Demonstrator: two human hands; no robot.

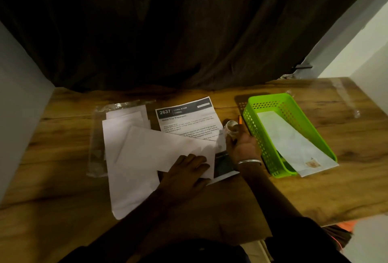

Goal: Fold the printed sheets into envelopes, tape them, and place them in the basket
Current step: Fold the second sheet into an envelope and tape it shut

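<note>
At centre frame the left hand (pixel 186 170) lies flat, fingers spread, pressing a folded sheet (pixel 168 149) onto the table (pixel 63 178). The right hand (pixel 241 147) is closed around a tape roll (pixel 232 128) just left of the green basket (pixel 262 151), where 1 envelope (pixel 294 145) lies at right.

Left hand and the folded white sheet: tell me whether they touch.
Touching. The head view shows the left hand lying flat, fingers spread, on the folded white sheet, pressing it to the table.

- wooden desk (pixel 346 189)
- white sheets (pixel 130 157), stacked, left-centre
- printed sheet (pixel 189 120) behind them
- plastic sleeve (pixel 96 136) far left
- green basket (pixel 262 149) right
- pencil (pixel 240 119) beside basket
</note>
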